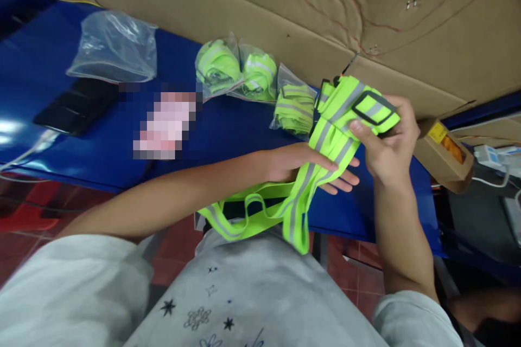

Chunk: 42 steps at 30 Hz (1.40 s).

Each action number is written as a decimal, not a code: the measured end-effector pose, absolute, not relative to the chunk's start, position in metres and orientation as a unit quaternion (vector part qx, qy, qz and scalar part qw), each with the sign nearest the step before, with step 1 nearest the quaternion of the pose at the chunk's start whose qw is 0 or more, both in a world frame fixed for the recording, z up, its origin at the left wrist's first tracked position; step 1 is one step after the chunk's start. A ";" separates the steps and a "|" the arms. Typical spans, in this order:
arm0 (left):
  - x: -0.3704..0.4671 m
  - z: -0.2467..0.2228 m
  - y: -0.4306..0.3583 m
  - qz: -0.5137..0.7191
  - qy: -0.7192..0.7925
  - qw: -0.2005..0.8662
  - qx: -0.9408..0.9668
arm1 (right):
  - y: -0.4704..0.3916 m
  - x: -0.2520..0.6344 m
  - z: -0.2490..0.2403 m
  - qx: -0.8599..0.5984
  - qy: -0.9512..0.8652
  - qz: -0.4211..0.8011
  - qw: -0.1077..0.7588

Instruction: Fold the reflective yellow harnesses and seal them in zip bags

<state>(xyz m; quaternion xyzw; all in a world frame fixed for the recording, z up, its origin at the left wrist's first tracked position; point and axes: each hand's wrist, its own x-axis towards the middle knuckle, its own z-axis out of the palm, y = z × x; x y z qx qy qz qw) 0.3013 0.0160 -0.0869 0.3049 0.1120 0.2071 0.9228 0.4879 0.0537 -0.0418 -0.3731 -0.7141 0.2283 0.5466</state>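
Note:
A neon yellow-green strap with grey stripes (301, 190) hangs in loops from my hands down to my lap. My right hand (388, 146) pinches its upper folded end, thumb on top beside a black buckle (371, 108). Lower down, my left hand (321, 167) lies against the hanging bands, its thumb in front and its spread fingers behind them. Beyond my left hand stand three clear bags of similar rolled straps: one (218, 68) at the left, one (259, 77) in the middle, one (295, 108) nearest the held strap.
On the blue table (228, 130) an empty clear bag (116, 46), a black phone (77, 105) with a white cable and a blurred-out item (166, 124) lie at the left. Cardboard (244, 16) lines the back. A brown box (443, 154) is at the right.

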 end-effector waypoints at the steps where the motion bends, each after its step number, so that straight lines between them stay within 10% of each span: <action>1: 0.295 -0.086 0.013 0.191 0.107 0.928 0.302 | 0.050 0.491 -0.042 -0.366 -0.733 0.204 0.535; 19: 0.273 -0.101 0.008 0.288 0.318 0.865 0.260 | 0.047 0.507 -0.058 -0.294 -0.899 0.266 0.185; 28: 0.268 -0.106 0.013 0.355 0.277 0.806 0.384 | 0.037 0.485 -0.084 -0.427 -0.623 0.571 0.320; 42: 0.266 -0.091 0.005 0.302 0.160 0.900 0.271 | 0.025 0.481 -0.071 -0.328 -0.817 0.176 0.440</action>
